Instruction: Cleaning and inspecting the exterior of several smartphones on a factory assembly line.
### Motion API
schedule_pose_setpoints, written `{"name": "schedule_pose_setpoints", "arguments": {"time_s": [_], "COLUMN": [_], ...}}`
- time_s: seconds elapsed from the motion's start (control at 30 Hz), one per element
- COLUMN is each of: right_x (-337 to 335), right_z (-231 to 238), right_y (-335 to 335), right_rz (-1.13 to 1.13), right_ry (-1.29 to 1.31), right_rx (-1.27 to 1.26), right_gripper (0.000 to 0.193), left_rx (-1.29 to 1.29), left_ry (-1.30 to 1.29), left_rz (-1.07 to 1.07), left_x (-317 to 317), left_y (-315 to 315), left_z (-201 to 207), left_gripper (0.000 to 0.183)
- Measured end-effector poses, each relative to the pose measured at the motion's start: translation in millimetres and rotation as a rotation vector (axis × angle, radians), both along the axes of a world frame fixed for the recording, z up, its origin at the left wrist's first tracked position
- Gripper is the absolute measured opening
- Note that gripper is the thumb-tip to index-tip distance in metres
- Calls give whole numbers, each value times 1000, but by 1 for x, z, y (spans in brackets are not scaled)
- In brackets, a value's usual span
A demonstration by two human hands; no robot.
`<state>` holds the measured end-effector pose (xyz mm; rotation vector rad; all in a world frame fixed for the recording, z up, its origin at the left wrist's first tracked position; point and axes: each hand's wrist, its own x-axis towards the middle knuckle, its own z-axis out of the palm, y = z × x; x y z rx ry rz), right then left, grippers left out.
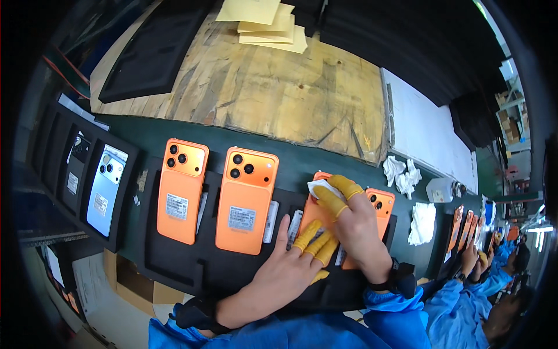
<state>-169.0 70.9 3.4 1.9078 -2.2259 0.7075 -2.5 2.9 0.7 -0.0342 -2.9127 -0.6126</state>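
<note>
My right hand (pixel 359 224), with yellow finger cots on its fingers, pinches a white wipe (pixel 321 185) against the upper back of an orange phone (pixel 310 213). Across the lower part of that same phone lies my left hand (pixel 289 269), thumb apart and cot-covered fingers stretched out. My hands hide much of the phone, including most of its camera area. Partly behind my right hand is another orange phone (pixel 382 214). Two more orange phones, one nearer (pixel 247 200) and one farther left (pixel 183 192), lie camera side up with white labels, on a black foam tray (pixel 232 272).
At left, another black tray (pixel 125 224) holds a light blue phone (pixel 107 189) and a dark one. Beyond lies a wooden board (pixel 279 93) with yellow sheets (pixel 270 29). Crumpled white wipes (pixel 422 224) and a clear bottle (pixel 444 190) stand right. Co-workers in blue sit farther right.
</note>
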Motion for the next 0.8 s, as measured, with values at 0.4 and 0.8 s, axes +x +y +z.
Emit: {"name": "schedule_pose_setpoints", "arguments": {"time_s": [0.4,0.8], "right_x": [-3,18], "right_z": [-14,-11], "right_y": [-5,14], "right_rz": [-186,-356], "right_ry": [-6,45], "right_rx": [-105,-13], "right_gripper": [44,34], "left_rx": [56,-29], "left_ry": [-177,10], "left_rz": [-38,3], "left_x": [-4,-2], "left_y": [-5,-4], "left_z": [5,0], "left_gripper": [46,41]}}
